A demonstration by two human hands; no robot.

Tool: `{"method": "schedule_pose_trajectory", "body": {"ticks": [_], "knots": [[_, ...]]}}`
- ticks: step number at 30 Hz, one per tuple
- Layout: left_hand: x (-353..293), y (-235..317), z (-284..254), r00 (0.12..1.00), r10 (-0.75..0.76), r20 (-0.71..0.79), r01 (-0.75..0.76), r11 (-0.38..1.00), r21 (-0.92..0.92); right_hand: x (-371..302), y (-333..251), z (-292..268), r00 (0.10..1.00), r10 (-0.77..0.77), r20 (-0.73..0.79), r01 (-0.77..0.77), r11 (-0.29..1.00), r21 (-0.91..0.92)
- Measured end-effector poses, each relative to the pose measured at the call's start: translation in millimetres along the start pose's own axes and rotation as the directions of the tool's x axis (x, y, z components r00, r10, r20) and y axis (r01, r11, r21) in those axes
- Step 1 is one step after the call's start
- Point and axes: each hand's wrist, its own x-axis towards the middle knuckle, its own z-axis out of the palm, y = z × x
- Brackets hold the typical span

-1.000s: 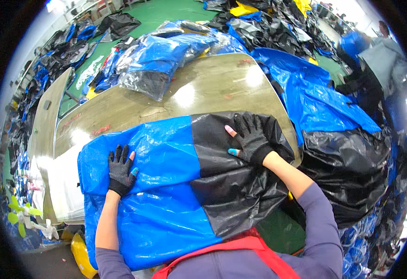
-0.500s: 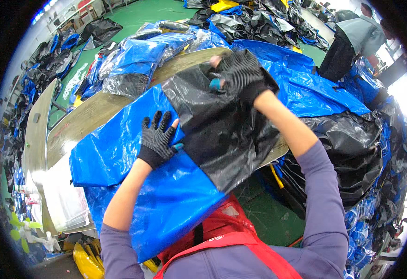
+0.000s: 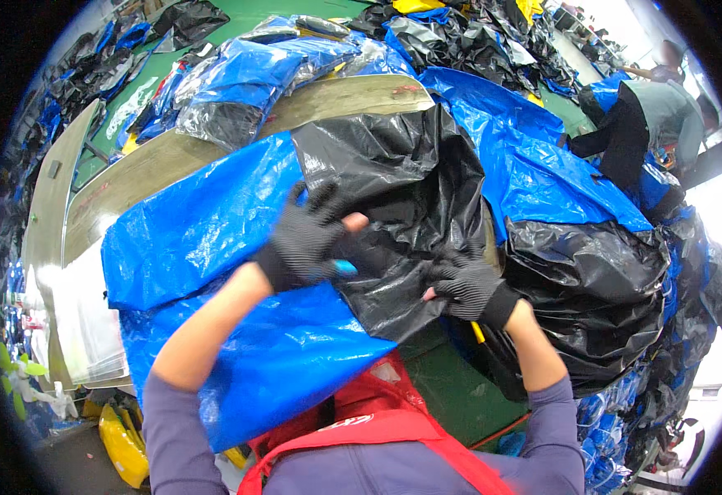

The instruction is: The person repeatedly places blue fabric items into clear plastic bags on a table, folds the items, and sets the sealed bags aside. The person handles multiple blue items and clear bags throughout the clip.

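Note:
A large blue-and-black plastic sheet [image 3: 394, 177] lies folded and creased on the worktable in front of me. Over the seam between its blue and black parts is my left hand [image 3: 311, 239], in a black ribbed glove with bare fingertips. Its fingers are spread and slightly blurred, and it holds nothing. At the near right edge of the black part, my right hand [image 3: 468, 285], gloved alike, has its fingers bent together on the plastic. The sheet's near blue corner hangs over the table edge toward my red apron [image 3: 377, 388].
Past the sheet, the pale worktable [image 3: 336, 103] shows. Clear-wrapped blue bundles [image 3: 270, 70] lie at its far side. A blue-and-black plastic pile [image 3: 584, 272] stands to the right. Yellow material [image 3: 122, 445] is low left. A person [image 3: 658, 124] bends at far right.
My right hand has come back from the far part of the black plastic to its near right edge. My left hand has shifted right and farther away, toward the seam.

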Motion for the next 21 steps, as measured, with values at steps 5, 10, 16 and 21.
{"method": "schedule_pose_trajectory", "body": {"ticks": [5,10,16,21], "knots": [[44,57,59,0.994,0.023,0.110,-0.033,0.995,0.093,60,23,-10,0.990,-0.024,-0.138,0.020,0.999,-0.030],[-64,11,-28,0.896,-0.060,0.440,0.089,0.995,-0.046,126,79,20,0.916,0.379,0.132,-0.381,0.925,-0.013],[-363,1,-169,0.373,-0.711,0.596,0.921,0.359,-0.149,117,113,46,0.867,0.452,0.208,-0.491,0.845,0.211],[-450,32,-127,0.119,-0.946,0.302,0.790,-0.094,-0.606,101,105,33,0.891,0.440,0.113,-0.452,0.881,0.139]]}}
